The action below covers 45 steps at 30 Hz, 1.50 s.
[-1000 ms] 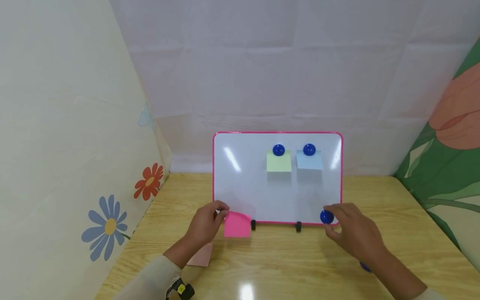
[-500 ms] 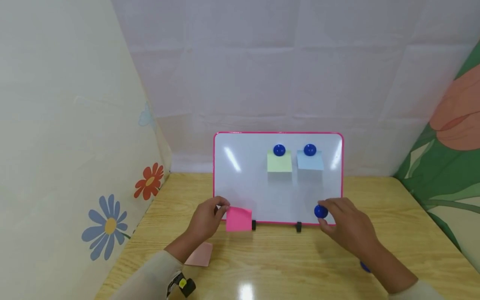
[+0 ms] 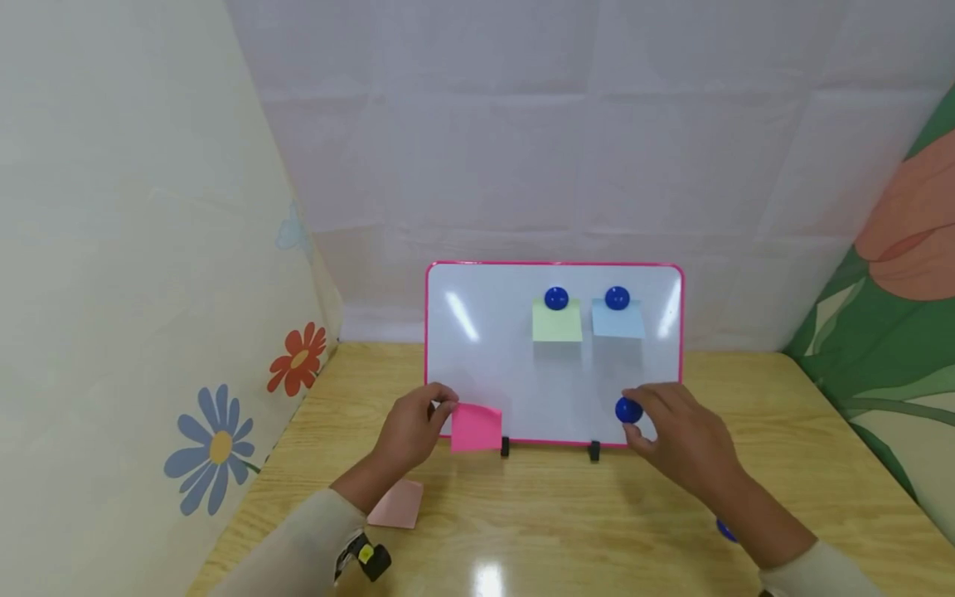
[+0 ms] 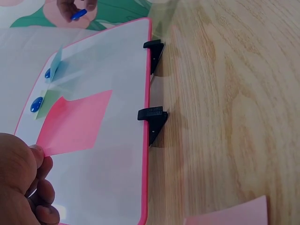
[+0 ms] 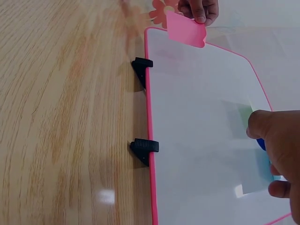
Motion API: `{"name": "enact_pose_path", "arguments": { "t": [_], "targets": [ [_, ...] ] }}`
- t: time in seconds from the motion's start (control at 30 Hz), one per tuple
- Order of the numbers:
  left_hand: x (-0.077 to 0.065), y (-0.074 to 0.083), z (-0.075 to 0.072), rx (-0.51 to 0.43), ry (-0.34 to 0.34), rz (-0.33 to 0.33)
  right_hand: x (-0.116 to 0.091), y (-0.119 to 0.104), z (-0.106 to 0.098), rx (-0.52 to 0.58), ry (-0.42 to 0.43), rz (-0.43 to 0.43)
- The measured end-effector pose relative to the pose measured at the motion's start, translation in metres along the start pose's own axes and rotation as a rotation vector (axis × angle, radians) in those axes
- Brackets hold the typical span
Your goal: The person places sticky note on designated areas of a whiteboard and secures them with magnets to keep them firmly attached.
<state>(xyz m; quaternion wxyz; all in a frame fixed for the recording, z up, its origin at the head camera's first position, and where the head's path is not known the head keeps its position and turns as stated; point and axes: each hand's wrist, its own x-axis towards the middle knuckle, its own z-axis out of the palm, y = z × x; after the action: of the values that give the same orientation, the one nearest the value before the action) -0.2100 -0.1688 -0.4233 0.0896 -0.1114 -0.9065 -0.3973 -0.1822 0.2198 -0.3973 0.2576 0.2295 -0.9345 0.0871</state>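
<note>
Left hand (image 3: 413, 427) pinches a pink note (image 3: 477, 429) hanging downward, right hand (image 3: 685, 435) a blue magnet (image 3: 627, 410).

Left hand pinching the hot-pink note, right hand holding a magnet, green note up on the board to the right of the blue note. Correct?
Not quite: the green note is left of the blue note on the board, as the head view shows. Rest is right: left hand pinches the hot-pink note, right hand holds a magnet.

Pink square note (image 3: 477, 428), slightly curled, held before whiteboard (image 3: 485, 361), lower left, round blue magnet (image 3: 628, 410), held lower right
</note>
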Motion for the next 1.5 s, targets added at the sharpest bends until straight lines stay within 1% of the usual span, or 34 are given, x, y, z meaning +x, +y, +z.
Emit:
{"name": "enact_pose_path", "arguments": {
  "t": [0.2, 0.43, 0.9, 1.1, 1.27, 1.4, 1.5],
  "targets": [
    [0.003, 0.001, -0.001, 0.016, 0.012, 0.002, 0.004, 0.000, 0.003, -0.005, 0.010, -0.013],
    [0.005, 0.002, -0.002, 0.023, 0.020, 0.011, 0.008, -0.002, 0.005, -0.016, 0.007, -0.006],
    [0.010, 0.001, -0.002, 0.036, 0.040, 0.041, 0.015, -0.006, 0.009, -0.014, 0.011, 0.009],
    [0.012, 0.003, -0.003, 0.045, 0.040, 0.027, 0.021, -0.011, 0.010, -0.006, 0.032, -0.009],
    [0.016, 0.004, -0.004, 0.034, 0.033, 0.011, 0.025, -0.013, 0.012, 0.000, 0.043, -0.023],
    [0.019, 0.005, -0.005, 0.028, 0.028, 0.018, 0.028, -0.013, 0.013, -0.001, 0.057, -0.032],
    [0.022, 0.006, -0.005, 0.029, 0.031, 0.024, 0.030, -0.014, 0.013, -0.002, 0.051, -0.030]
  ]
}}
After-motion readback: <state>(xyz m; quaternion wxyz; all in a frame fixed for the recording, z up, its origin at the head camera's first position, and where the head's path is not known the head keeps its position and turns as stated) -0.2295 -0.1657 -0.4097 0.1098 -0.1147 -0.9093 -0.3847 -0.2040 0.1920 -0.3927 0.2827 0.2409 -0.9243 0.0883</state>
